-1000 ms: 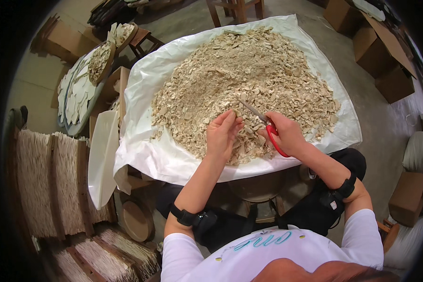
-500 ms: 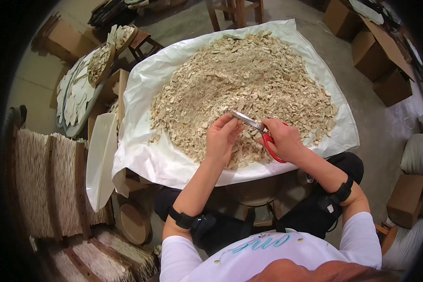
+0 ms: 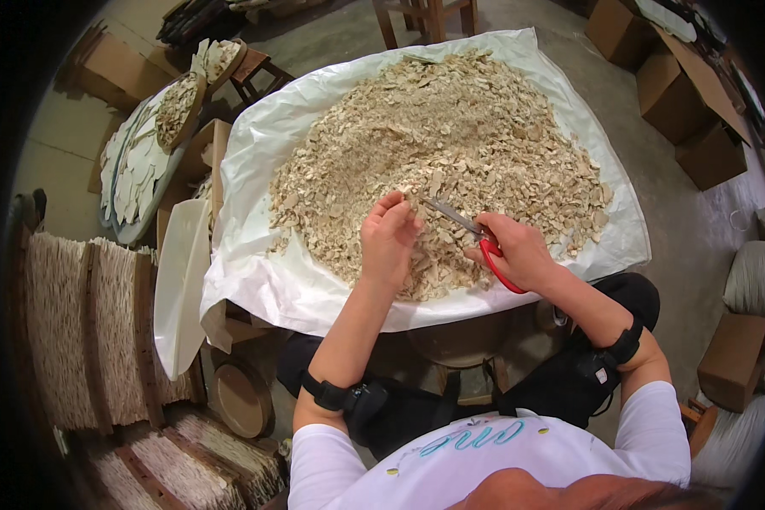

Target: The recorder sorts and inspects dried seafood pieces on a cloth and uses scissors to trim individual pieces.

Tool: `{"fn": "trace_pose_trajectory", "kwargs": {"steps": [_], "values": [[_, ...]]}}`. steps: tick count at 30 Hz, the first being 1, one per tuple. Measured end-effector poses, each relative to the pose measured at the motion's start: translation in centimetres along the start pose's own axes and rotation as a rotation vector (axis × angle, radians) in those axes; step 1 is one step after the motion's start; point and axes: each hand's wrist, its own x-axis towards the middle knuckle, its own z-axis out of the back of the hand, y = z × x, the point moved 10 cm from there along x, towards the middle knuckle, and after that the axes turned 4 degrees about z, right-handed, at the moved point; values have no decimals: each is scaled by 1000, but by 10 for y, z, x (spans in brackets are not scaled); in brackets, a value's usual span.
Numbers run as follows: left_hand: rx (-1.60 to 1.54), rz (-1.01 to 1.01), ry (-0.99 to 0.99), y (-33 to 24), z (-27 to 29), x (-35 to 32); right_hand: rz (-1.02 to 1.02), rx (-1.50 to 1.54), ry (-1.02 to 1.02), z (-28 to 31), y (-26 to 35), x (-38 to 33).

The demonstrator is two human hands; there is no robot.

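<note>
My right hand (image 3: 518, 252) grips red scissors (image 3: 476, 240), blades open over the chip pile (image 3: 450, 144) on the white sheet (image 3: 263, 280); my left hand (image 3: 388, 240) pinches what looks like one chip.

Red-handled scissors (image 3: 476, 236), beige flakes (image 3: 450, 144), white sheet (image 3: 255, 272).

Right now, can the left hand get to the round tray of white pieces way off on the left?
Probably not: the left hand rests on the chip pile, and the tray sits beyond the white sheet's edge.
</note>
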Motion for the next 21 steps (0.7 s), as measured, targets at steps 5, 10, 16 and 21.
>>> {"fn": "trace_pose_trajectory", "kwargs": {"steps": [5, 10, 16, 21], "values": [[71, 43, 4, 6, 5, 4, -25, 41, 81, -4, -2, 0], [119, 58, 35, 8, 3, 4, -19, 82, 102, -3, -1, -1], [143, 69, -34, 11, 2, 0, -79, 171, 131, -9, -8, -6], [108, 6, 0, 8, 0, 3, -89, 206, 111, -9, -11, -8]]}}
